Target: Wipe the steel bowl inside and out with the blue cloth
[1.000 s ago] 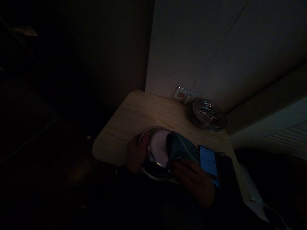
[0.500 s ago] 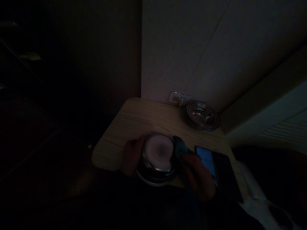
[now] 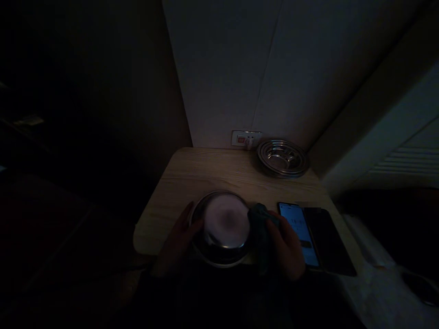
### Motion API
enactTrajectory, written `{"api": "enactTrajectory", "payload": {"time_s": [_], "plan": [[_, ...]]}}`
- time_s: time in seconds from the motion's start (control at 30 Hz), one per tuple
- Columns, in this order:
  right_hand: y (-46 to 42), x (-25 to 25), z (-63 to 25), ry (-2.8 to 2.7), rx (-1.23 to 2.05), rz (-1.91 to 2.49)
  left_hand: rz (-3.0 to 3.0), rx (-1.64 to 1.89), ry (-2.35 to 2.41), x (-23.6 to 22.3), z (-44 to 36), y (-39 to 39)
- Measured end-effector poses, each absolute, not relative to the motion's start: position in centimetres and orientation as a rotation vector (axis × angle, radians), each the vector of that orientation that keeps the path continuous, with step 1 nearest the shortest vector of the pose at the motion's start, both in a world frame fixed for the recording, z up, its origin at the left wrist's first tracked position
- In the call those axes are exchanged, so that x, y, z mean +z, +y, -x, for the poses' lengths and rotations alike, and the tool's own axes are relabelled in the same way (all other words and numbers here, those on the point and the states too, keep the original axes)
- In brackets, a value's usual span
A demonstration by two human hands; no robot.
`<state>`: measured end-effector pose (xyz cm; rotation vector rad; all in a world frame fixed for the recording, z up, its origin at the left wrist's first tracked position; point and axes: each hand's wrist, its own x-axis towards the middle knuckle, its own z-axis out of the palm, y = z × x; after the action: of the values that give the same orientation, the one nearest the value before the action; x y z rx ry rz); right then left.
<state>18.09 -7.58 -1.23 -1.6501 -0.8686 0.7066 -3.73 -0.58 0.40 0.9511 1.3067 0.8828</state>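
Observation:
A shiny metal bowl (image 3: 227, 220) is bottom up at the near edge of the small wooden table, its flat base facing me. My left hand (image 3: 180, 235) grips the bowl's left rim, thumb lying over the outer side. In my right hand (image 3: 286, 244) is a bunched dark green cloth (image 3: 259, 224), pinched between thumb and fingers. The cloth meets the bowl's right side, and its lower part hangs down. Dim light hides the fingertips under the bowl's rim.
A stack of metal bowls (image 3: 283, 159) stands at the table's back right, by a wall socket (image 3: 246, 139) with a plug in it. A lit phone (image 3: 299, 233) in an opened dark cover lies right of my right hand. The pale wooden tabletop (image 3: 206, 169) has rounded corners.
My left hand has shifted to the bowl's lower left rim. The bowl has tipped slightly, and the right hand's cloth has slid a little down its right side. The view has turned slightly.

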Motion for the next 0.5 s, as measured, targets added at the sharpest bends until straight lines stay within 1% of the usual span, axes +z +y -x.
{"api": "enactTrajectory", "payload": {"time_s": [0.13, 0.3, 0.37, 0.5], "plan": [[-8.2, -1.4, -17.4, -0.765, 0.805, 1.601, -0.864, 0.836, 1.31, 0.7, 3.6, -0.8], [-8.9, -2.0, -17.5, -0.747, 0.888, 1.457, -0.826, 1.064, 1.286, 0.8, 2.8, -1.5], [-9.0, -2.5, -17.7, -0.782, 0.841, 1.457, -0.816, 1.124, 1.242, 0.5, 2.4, -1.9], [-9.0, -3.3, -17.8, -0.959, 0.645, 1.505, -0.85, 1.095, 1.262, -0.6, 1.8, -2.1]]}}
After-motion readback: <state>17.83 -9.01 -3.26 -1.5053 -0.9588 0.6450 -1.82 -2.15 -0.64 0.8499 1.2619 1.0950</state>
